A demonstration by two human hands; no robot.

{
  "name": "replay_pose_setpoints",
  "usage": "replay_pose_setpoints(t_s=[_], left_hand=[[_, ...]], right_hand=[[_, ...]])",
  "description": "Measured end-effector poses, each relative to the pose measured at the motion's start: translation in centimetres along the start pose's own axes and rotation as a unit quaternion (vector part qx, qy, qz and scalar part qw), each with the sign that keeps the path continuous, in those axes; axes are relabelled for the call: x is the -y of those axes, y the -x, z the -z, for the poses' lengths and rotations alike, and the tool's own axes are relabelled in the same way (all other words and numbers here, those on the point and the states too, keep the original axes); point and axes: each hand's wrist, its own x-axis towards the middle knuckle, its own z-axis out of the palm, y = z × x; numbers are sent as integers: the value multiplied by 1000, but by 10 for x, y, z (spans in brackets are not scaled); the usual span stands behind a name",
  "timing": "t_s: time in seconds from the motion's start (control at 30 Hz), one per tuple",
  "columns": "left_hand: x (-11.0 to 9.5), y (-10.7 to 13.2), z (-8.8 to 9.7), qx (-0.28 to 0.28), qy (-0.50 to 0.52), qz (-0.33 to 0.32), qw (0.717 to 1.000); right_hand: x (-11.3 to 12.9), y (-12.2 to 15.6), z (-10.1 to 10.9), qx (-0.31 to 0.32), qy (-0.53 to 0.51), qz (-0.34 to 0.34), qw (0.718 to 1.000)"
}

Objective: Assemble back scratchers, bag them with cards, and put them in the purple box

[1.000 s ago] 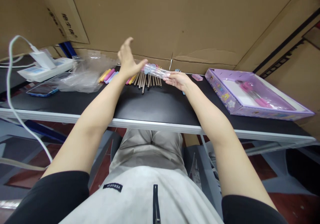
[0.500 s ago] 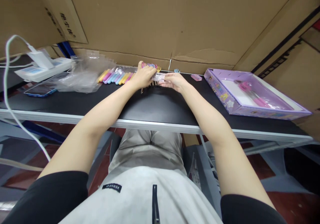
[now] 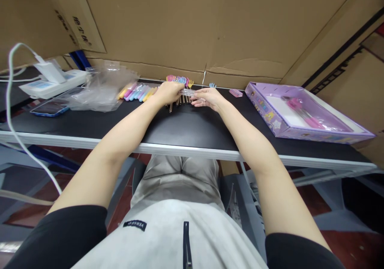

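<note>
The right hand (image 3: 207,97) pinches the near end of a clear packet (image 3: 188,92) between thumb and fingers, the lower fingers lying loosely side by side beneath it. The left hand (image 3: 169,92) is palm down at the packet's other end, its fingers bent together over it; their tips are hidden, so whether they grip cannot be told. The packet is held above the table (image 3: 192,129), a little in from the middle of the far edge. Under and just beyond it lies a row of rods (image 3: 171,108), their coloured prongs (image 3: 180,79) toward that edge and their dark ends toward the near edge. Blue prongs (image 3: 212,85) show past the right hand, and a small pink item (image 3: 235,93) lies to their right by the far edge. Left of the left hand, coloured handles (image 3: 136,92) lie side by side, next to a heap of clear bags (image 3: 102,93). Nearer the table's left end are a phone (image 3: 49,108) and a white power strip (image 3: 33,90). Toward the right end, an open purple box (image 3: 279,130) holds a wrapped pink item (image 3: 313,121). Cardboard (image 3: 168,25) stands along the far edge.
</note>
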Motion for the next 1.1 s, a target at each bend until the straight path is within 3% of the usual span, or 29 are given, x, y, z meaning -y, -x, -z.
replay_pose_setpoints(t_s=[0.1, 0.17, 0.23, 0.33, 0.4, 0.5, 0.67, 1.1], left_hand=[[4, 1, 0, 22, -2, 18, 1000], [6, 2, 0, 34, -3, 26, 999], [6, 2, 0, 43, -5, 28, 999], [5, 2, 1, 49, -3, 28, 998], [3, 3, 2, 52, 1, 30, 998], [2, 3, 4, 52, 10, 34, 998], [4, 2, 2, 47, 12, 29, 998], [7, 1, -3, 46, 8, 18, 999]], right_hand=[[1, -4, 10, -37, 61, 21, 997], [2, -8, 22, -88, 172, 44, 980], [3, -11, 36, -150, 340, 67, 926], [2, -12, 55, -200, 540, 51, 816], [1, -12, 63, -181, 596, 9, 782], [-2, -12, 69, -113, 641, -34, 759], [-6, -18, 72, -64, 669, -38, 740], [0, -15, 64, -71, 650, -40, 756]])
